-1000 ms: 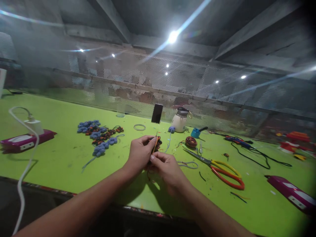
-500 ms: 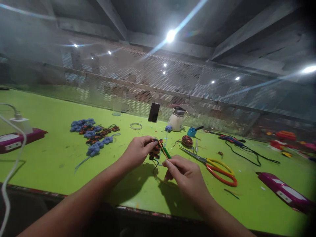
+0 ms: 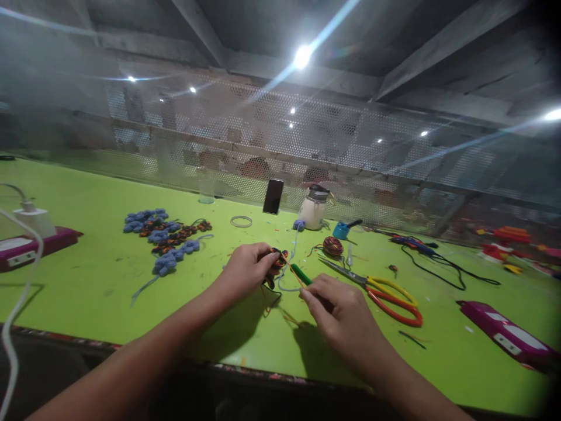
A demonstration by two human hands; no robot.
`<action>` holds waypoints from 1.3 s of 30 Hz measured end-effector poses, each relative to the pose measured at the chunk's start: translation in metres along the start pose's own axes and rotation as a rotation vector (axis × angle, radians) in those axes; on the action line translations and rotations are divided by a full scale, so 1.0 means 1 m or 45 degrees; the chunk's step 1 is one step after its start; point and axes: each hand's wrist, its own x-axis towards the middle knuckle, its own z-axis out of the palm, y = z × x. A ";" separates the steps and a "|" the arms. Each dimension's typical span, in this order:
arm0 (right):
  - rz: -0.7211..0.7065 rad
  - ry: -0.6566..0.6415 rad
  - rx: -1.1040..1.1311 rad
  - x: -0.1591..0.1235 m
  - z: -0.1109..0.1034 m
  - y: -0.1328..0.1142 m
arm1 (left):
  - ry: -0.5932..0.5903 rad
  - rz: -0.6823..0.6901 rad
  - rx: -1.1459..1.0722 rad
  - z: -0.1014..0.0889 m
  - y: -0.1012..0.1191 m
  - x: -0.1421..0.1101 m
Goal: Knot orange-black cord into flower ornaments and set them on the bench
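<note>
My left hand point(image 3: 252, 266) is closed on a small crocheted piece point(image 3: 276, 264) in black, orange and red yarn, pinched between thumb and fingers. Loose yarn ends hang below it. From the piece a taut orange yarn strand point(image 3: 293, 271) runs to my right hand point(image 3: 335, 301), whose thumb and forefinger pinch it. A green crochet hook point(image 3: 301, 275) also sticks out of the right hand; the rest of it is hidden by the fingers. Close by on the right lie a dark multicoloured yarn ball point(image 3: 333, 246) and scissors point(image 3: 372, 285) with yellow and orange handles.
Blue and dark crocheted flowers point(image 3: 169, 237) lie at left. A phone point(image 3: 273, 196), a white jug point(image 3: 313, 209) and a blue pot point(image 3: 340, 230) stand at the back. Purple power strips point(image 3: 504, 333) sit at both sides. A black cord point(image 3: 458, 275) lies at right.
My right hand has drawn away from the left, down and right, stretching the orange strand. The green hook has come into sight. My left hand keeps its hold on the crocheted piece.
</note>
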 end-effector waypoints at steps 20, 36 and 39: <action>0.240 -0.216 0.404 -0.006 -0.015 0.005 | -0.163 0.092 -0.008 -0.004 -0.001 -0.002; 0.009 -0.109 0.137 -0.019 -0.020 0.004 | -0.109 0.265 0.316 0.001 0.004 -0.005; -0.014 -0.094 0.099 -0.022 -0.019 0.001 | -0.105 0.236 0.270 0.000 0.003 -0.005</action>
